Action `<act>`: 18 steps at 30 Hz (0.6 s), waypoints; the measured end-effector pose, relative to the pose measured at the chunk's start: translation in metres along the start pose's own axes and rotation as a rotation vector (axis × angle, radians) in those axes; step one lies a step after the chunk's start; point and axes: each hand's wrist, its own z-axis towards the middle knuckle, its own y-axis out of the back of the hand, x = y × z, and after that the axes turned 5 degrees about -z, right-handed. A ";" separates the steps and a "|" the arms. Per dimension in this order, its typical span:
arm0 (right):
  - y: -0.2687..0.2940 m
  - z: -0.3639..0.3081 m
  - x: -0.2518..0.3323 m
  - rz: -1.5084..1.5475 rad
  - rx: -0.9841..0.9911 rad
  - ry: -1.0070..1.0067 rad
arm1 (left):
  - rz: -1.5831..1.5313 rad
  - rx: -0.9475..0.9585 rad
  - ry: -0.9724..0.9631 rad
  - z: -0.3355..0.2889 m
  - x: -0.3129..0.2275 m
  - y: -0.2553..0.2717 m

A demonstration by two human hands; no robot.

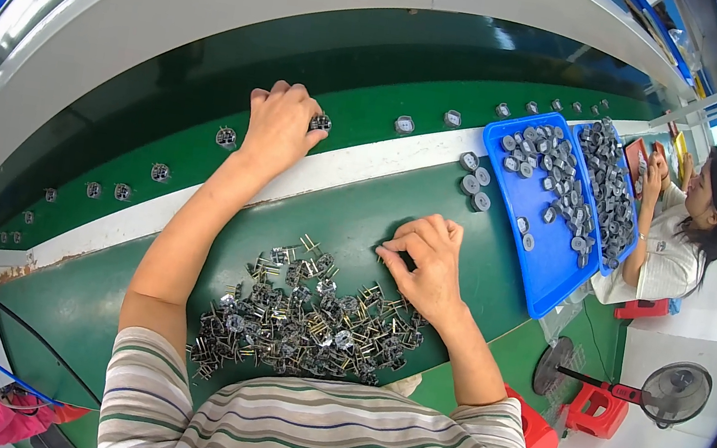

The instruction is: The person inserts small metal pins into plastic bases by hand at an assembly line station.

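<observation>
My left hand (pixel 279 124) reaches forward over the green conveyor belt (pixel 213 84) and pinches a small round grey part with metal pins (pixel 320 122) at its fingertips. My right hand (pixel 426 266) rests on the green table, fingers curled and pinched at the upper right edge of a heap of small pinned metal parts (pixel 308 322). Whether anything sits between those fingertips cannot be made out. Single parts (pixel 226 137) lie spaced along the belt.
A blue tray (pixel 545 269) with grey round parts stands at the right, and three grey parts (pixel 472 185) lie beside it. Another person (pixel 682 233) sits beyond a second blue tray. A small fan (pixel 674 392) and red stools stand on the floor.
</observation>
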 end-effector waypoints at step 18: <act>0.016 -0.002 -0.020 0.145 0.094 -0.089 | -0.194 0.028 -0.253 0.048 -0.048 -0.051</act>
